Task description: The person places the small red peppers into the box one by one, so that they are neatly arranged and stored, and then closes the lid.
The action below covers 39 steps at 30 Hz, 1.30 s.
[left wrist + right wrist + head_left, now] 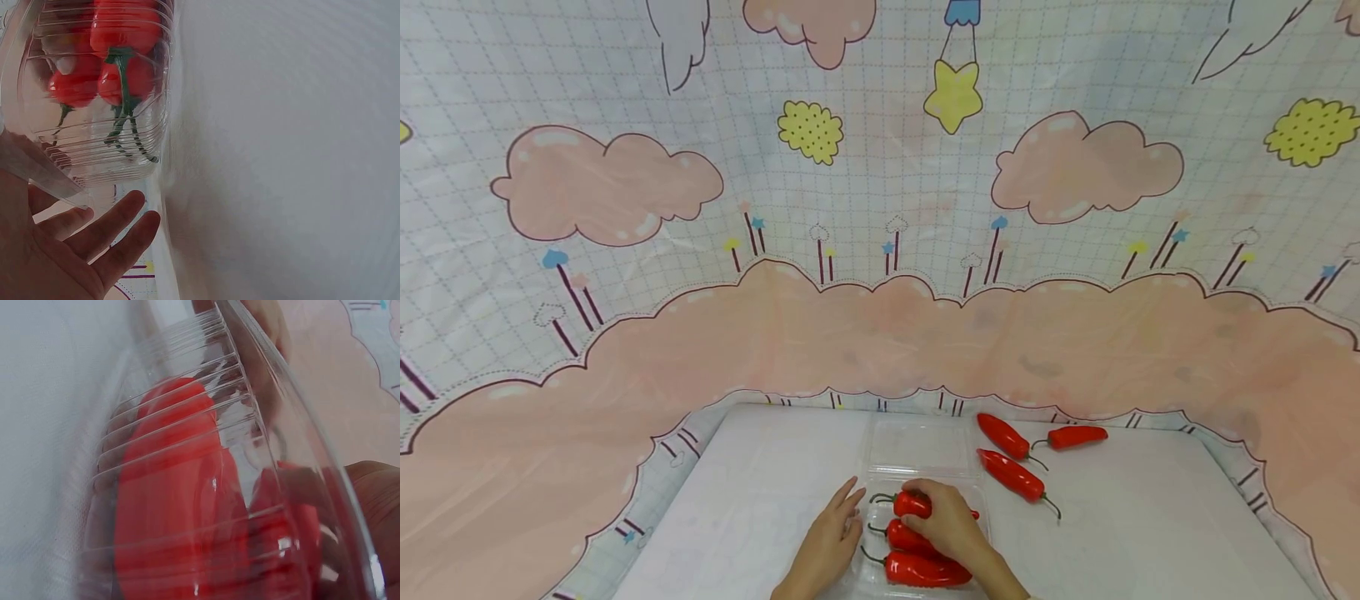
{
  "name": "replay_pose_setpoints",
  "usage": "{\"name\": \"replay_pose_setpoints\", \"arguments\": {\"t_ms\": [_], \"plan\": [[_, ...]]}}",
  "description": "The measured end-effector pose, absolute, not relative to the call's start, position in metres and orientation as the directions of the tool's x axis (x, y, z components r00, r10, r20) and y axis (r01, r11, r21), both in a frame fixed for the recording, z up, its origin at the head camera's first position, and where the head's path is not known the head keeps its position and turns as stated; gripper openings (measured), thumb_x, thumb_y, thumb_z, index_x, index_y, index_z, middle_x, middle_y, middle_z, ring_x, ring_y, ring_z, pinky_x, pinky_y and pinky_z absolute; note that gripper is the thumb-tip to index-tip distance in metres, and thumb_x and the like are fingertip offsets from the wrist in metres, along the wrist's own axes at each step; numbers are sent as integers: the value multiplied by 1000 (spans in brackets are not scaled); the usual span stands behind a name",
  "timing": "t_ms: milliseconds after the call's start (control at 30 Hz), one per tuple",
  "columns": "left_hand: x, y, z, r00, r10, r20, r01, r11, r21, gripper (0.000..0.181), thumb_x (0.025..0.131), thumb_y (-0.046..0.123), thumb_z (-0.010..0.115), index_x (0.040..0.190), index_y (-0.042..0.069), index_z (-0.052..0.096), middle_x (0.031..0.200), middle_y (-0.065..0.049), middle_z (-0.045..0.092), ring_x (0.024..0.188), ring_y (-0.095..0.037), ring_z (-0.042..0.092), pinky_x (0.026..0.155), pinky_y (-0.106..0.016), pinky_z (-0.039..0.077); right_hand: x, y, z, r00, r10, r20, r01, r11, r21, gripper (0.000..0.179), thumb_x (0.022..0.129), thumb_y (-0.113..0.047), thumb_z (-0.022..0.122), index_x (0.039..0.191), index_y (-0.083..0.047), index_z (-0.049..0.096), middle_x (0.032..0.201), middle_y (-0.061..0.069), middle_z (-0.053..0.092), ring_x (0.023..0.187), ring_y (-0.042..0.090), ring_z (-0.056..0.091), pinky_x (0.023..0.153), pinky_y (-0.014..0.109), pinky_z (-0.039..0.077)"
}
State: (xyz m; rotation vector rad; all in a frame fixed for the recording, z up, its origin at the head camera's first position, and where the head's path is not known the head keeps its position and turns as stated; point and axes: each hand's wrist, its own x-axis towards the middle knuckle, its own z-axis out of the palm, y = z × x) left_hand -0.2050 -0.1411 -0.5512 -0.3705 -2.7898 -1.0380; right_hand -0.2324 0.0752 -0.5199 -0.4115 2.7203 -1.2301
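A clear plastic clamshell box (919, 482) lies at the near middle of the table, its lid (919, 446) folded back. Three red peppers with green stems are visible in its tray, stems to the left. My right hand (951, 518) reaches over the tray and grips the farthest pepper (912, 504) between thumb and fingers. Below it lie a middle pepper (904, 537), partly under the hand, and the nearest pepper (925, 571). At the tray's left edge is my left hand (829, 537); the left wrist view shows its spread fingers (119, 222) by the box's corner.
Right of the lid, three more red peppers lie loose on the white table (775, 467): one at the back (1003, 436), one nearer (1011, 476) and a smaller one (1077, 437) farther right. A patterned curtain (880, 333) hangs behind the table.
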Motion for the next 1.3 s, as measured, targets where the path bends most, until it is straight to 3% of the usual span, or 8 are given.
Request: {"name": "replay_pose_setpoints", "arguments": {"t_ms": [400, 900, 1300], "plan": [[-206, -141, -551, -957, 181, 227, 286, 726, 626, 43, 96, 11, 55, 138, 3, 54, 153, -8, 44, 108, -19, 65, 84, -35, 55, -231, 81, -513, -947, -320, 7, -218, 629, -746, 49, 79, -24, 81, 125, -17, 65, 118, 3, 69, 102, 20, 61, 91, 50, 55], [-205, -141, -552, -950, 181, 253, 303, 726, 617, 42, 95, 9, 56, 136, 2, 56, 152, -8, 46, 106, -18, 66, 81, -31, 55, -220, 96, -473, -954, -293, 67, -232, 577, -783, 49, 85, -28, 76, 130, -19, 60, 126, 8, 66, 116, 31, 60, 95, 53, 53], [-205, -140, -551, -958, 173, 231, 283, 720, 633, 42, 96, 10, 55, 137, 1, 55, 152, -10, 45, 109, -21, 66, 85, -36, 55, -209, 109, -451, -967, -195, 166, -247, 538, -806, 47, 84, -32, 76, 128, -27, 61, 122, -5, 66, 112, 19, 61, 92, 47, 56]]}}
